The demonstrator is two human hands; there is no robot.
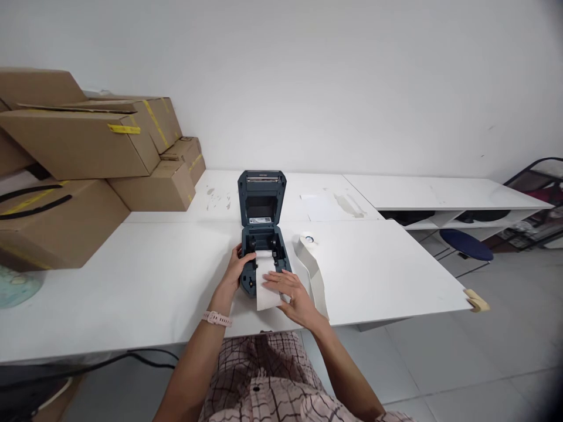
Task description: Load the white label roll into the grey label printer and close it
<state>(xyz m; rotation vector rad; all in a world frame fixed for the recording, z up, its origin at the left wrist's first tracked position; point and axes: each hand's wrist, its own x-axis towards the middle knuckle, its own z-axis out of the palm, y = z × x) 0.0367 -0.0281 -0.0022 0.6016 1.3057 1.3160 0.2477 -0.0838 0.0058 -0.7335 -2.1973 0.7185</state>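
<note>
While the printer (263,230) stands open on the surface (176,264) — paper (265,298) apparently laid in, lid (263,193) not yet shut — your left grip (237,266) clasps its side; your right grip (291,295) covers the paper, any pinch impossible to tell. A loose strip (315,278) lies just beside; boxes (79,143), seemingly no obstacle, crowd the left.

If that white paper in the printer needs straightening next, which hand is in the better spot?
Probably the right hand: its fingers lie across the white paper. The left hand is at the left side of the printer, its thumb over the edge.
</note>
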